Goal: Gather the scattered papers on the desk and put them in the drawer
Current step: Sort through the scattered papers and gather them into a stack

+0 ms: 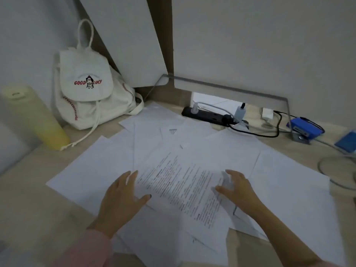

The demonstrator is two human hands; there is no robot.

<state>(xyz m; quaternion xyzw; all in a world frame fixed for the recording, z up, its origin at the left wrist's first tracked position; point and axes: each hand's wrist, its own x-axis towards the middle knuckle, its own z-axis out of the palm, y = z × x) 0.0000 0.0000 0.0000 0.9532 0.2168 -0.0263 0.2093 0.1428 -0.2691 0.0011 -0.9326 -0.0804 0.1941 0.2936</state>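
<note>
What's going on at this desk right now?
A person has both hands on a printed sheet that lies on top of white papers spread across the desk. The left hand lies flat, fingers spread, at the sheet's left edge. The right hand is at its right edge, too blurred to tell if it pinches. The papers are not yet stacked, and no drawer is in view. A white backpack and a yellow bottle stand behind.

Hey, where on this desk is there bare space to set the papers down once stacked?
The largest bare patch is the desk front-left, bordered by the yellow bottle, the papers and your left hand. A narrower strip lies right of the papers, before the blue box and cables. The back is crowded: backpack, power strip.
</note>
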